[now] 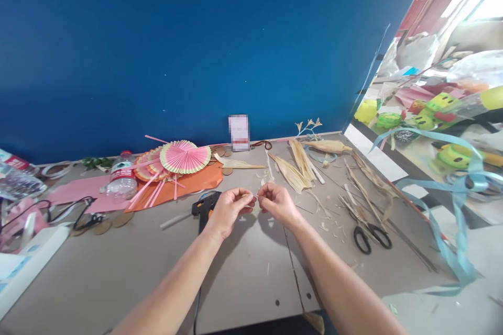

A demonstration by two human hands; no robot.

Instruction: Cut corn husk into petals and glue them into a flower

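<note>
Husk strip is hanging just right of the glue gun, a little above the table. The left hand is pinching one end of the husk strip between thumb and forefinger. The right hand is clamping the other end the same way. The two hands are nearly meeting, with the thin pale piece spanning the small gap between them. The left hand is hovering right beside the gun, partly covering its front. Scissors are lying flat, well to the right of the gun. Dry husks are spreading out beyond the gun and to its right, with small scraps scattered near them. Paper fans are resting on an orange sheet, beyond the gun and slightly left. A bottle is lying farther left of the gun. Blue ribbon is curling far to the gun's right.
</note>
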